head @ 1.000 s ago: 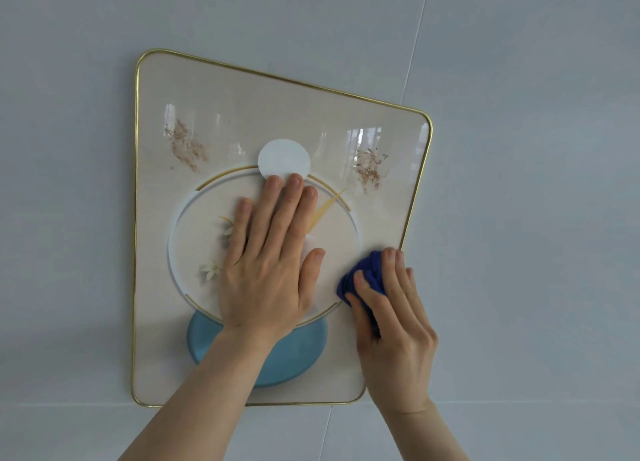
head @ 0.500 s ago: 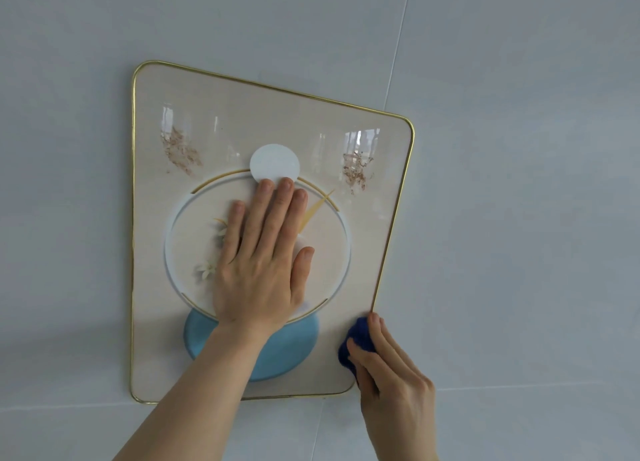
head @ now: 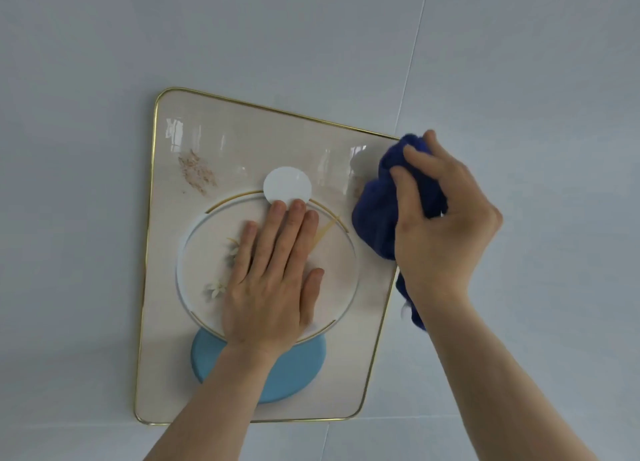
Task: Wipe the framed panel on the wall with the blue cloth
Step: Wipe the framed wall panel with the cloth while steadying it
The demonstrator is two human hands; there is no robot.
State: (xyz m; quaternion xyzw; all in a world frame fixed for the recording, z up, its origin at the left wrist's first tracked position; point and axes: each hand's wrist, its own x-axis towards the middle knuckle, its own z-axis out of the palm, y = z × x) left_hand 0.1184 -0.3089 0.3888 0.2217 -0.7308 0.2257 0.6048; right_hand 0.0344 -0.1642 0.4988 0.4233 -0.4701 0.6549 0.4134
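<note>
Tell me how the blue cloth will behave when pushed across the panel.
The blue cloth looks soft and floppy: it bunches in the right hand and a tail hangs below the wrist. It will probably glide easily, since the panel shows glossy reflections.

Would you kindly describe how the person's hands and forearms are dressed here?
Both hands, the left hand and the right hand, are bare: no gloves, rings, watch or bracelet visible. Both forearms are uncovered to the frame's bottom edge, with no sleeve in view.
</note>
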